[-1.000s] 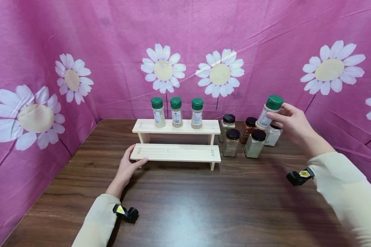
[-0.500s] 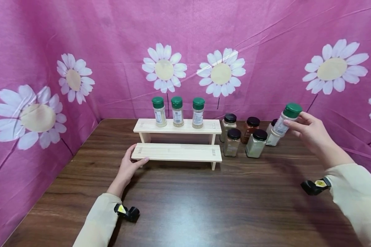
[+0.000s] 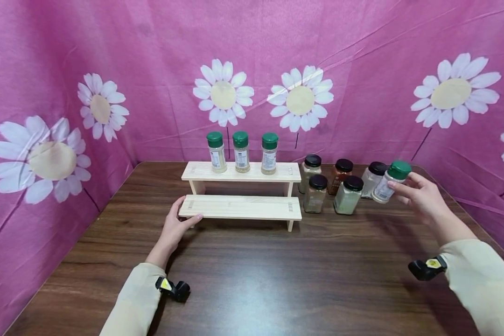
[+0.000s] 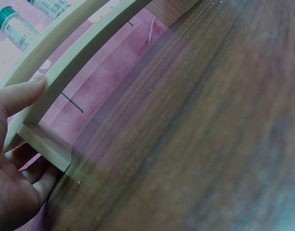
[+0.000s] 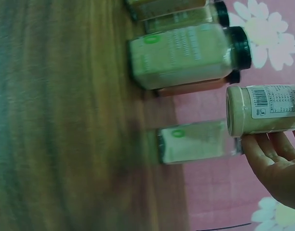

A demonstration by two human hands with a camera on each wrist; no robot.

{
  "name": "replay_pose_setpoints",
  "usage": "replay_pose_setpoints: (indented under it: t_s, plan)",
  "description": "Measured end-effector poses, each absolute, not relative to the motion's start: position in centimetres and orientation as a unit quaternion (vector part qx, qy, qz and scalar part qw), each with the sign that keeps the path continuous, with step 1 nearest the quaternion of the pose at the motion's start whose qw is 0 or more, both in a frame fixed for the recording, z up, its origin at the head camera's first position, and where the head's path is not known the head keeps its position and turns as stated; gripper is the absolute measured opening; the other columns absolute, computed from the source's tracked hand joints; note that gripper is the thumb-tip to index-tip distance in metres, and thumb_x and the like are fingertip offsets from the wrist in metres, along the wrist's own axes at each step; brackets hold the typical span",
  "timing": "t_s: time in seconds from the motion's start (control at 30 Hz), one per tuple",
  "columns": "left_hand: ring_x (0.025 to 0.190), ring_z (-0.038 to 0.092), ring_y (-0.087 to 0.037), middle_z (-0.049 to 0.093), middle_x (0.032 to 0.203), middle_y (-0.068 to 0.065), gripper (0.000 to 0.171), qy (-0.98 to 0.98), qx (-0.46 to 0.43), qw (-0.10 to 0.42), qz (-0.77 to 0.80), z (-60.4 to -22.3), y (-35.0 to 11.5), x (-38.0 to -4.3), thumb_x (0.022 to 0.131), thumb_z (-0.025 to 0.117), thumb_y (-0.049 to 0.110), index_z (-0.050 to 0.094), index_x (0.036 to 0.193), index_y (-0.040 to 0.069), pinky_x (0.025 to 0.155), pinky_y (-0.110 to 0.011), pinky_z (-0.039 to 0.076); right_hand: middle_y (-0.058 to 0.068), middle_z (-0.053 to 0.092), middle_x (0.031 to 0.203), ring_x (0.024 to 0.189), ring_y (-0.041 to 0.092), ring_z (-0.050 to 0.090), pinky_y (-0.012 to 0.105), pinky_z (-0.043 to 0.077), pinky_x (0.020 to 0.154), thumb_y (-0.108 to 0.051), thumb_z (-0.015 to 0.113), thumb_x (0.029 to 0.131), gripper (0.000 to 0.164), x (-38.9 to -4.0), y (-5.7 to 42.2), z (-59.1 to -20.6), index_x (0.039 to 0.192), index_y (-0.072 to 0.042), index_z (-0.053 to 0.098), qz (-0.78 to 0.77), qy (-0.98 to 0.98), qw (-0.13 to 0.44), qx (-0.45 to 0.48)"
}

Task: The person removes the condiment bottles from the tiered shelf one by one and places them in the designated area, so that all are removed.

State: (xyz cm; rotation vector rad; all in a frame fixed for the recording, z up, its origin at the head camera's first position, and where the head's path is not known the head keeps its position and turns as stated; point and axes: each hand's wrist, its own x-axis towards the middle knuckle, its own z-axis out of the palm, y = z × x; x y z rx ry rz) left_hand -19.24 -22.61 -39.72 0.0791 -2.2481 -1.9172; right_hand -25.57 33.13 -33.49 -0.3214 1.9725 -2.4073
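Note:
My left hand [image 3: 172,227] grips the left end of the lower board of a two-step wooden spice rack [image 3: 239,205], thumb on the front edge and fingers round the side. In the left wrist view the thumb [image 4: 27,94] presses the board near its leg [image 4: 46,144]. My right hand [image 3: 424,198] holds a green-capped spice bottle [image 3: 383,189] slightly tilted, at the right end of a group of black-lidded jars. Its base shows off the table in the right wrist view, above a white-filled jar [image 5: 193,143]. Three similar green-capped bottles [image 3: 241,158] stand on the upper board.
Several square black-lidded jars stand right of the rack, among them a green-filled jar [image 3: 347,198], a red-brown jar [image 3: 339,179] and a brown jar [image 3: 315,196]. Behind the dark wooden table [image 3: 252,280] hangs a pink cloth [image 3: 159,112] with daisies.
My right hand first carries the green-capped bottle to the right, past the black-lidded jars, then lowers it toward the table. The left hand keeps its grip on the rack.

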Motion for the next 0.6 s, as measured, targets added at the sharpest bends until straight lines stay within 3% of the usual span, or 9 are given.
replay_pose_setpoints:
  t_s: [0.37, 0.6]
  plan:
    - [0.103, 0.038, -0.018, 0.038, 0.123, -0.013, 0.075, -0.755, 0.023, 0.096, -0.649, -39.8, -22.6, -19.3, 0.072, 0.067, 0.003, 0.023, 0.133, 0.004, 0.083, -0.027, 0.03, -0.002, 0.057, 0.098, 0.088, 0.007, 0.055, 0.025, 0.046, 0.07, -0.001, 0.064, 0.076, 0.04, -28.1, 35.9, -39.7, 0.112, -0.016, 0.056, -0.762, 0.644, 0.003, -0.07]
    - [0.105, 0.037, -0.018, 0.037, 0.125, -0.013, 0.075, -0.756, 0.024, 0.096, -0.648, -39.8, -22.6, -19.3, 0.072, 0.067, 0.002, 0.023, 0.133, 0.004, 0.085, -0.027, 0.028, -0.005, 0.059, 0.09, 0.08, 0.007, 0.056, 0.024, 0.047, 0.066, 0.01, 0.056, 0.077, 0.033, -25.3, 32.6, -36.9, 0.095, -0.016, 0.063, -0.808, 0.586, 0.012, -0.051]
